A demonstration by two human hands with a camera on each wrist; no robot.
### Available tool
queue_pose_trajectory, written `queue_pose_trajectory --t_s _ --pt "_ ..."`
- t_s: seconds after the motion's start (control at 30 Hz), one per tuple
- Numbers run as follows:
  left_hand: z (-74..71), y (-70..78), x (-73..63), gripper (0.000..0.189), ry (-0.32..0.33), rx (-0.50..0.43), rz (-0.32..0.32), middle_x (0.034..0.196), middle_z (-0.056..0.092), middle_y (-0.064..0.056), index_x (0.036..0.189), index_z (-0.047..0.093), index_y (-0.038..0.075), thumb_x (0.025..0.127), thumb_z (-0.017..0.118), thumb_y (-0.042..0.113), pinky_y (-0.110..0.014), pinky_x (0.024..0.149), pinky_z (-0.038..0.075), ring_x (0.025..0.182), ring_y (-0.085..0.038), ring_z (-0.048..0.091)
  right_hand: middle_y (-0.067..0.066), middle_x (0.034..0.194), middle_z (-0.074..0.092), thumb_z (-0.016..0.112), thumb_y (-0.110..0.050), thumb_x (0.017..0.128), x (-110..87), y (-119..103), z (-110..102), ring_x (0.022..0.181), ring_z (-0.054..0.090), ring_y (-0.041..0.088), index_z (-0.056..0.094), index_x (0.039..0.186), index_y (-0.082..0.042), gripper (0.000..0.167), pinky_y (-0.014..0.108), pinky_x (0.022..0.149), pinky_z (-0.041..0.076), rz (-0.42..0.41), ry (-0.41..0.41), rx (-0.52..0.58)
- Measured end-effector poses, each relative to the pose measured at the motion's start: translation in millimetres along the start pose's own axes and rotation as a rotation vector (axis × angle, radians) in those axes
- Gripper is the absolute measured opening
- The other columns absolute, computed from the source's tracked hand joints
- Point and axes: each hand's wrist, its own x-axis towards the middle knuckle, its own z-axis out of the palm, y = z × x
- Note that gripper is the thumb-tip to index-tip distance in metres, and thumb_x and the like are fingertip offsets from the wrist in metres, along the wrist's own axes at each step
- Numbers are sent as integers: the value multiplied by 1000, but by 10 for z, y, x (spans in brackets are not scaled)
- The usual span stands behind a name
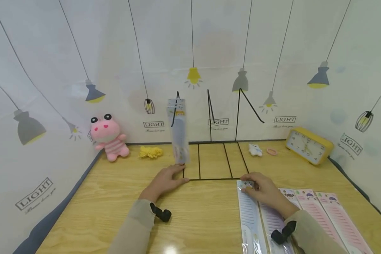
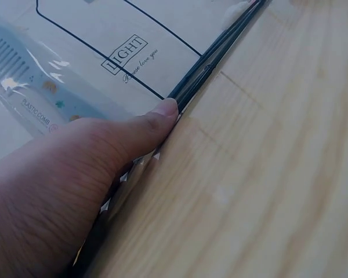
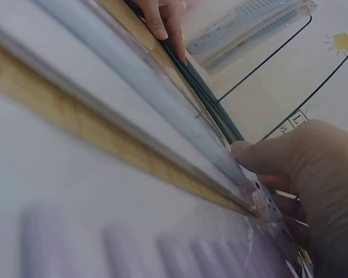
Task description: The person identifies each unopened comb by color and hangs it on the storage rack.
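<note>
A black wire display rack (image 1: 215,179) stands at the back of the table with tall hooks. Blue packaged combs (image 1: 179,132) hang from its left hook; their lettering reads PLASTIC COMB in the left wrist view. My left hand (image 1: 167,179) rests at the rack's front left corner, its thumb (image 2: 153,119) touching the base wire. At the front right, my right hand (image 1: 266,192) pinches the top end of a blue packaged comb (image 1: 250,218), which lies on the table near the rack's front right corner. Under my right wrist lies a purple packaged comb (image 1: 271,218).
Pink packaged combs (image 1: 339,218) lie at the right. Along the back are a pink plush toy (image 1: 109,137), a yellow yarn bundle (image 1: 150,152), a small white figure (image 1: 255,150), a pink ring (image 1: 272,151) and a yellow clock (image 1: 309,145). A printed curtain (image 1: 216,42) hangs behind.
</note>
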Motion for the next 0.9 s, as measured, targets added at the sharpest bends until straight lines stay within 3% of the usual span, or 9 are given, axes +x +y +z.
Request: queue_pose_trajectory --t_s 0.2,0.47,0.7,0.9 --pt "-21 32 27 74 -18 -19 15 160 36 0 153 46 19 94 62 60 -49 120 28 148 -26 31 8 116 68 83 -31 85 -13 7 -49 108 63 31 68 121 -4 48 52 91 53 116 -29 -90" --pt "1 48 56 74 -26 -41 6 160 34 3 154 44 21 94 62 60 -48 120 28 148 -23 30 5 102 64 82 -48 81 -5 -29 -126 87 56 19 69 109 -3 54 38 75 50 234 -55 -170" --pt "8 11 30 76 -29 -22 -11 160 34 5 154 43 24 93 59 65 -48 119 29 148 -23 31 1 86 56 83 -41 82 8 -30 -101 77 49 17 65 98 -6 43 32 66 44 255 -39 -138" --pt "-12 3 10 74 -17 -25 -9 159 37 4 153 45 22 93 61 63 -49 119 29 147 -25 33 2 90 59 76 -16 87 20 -25 -83 83 52 18 65 97 -8 17 35 72 46 254 -48 -71"
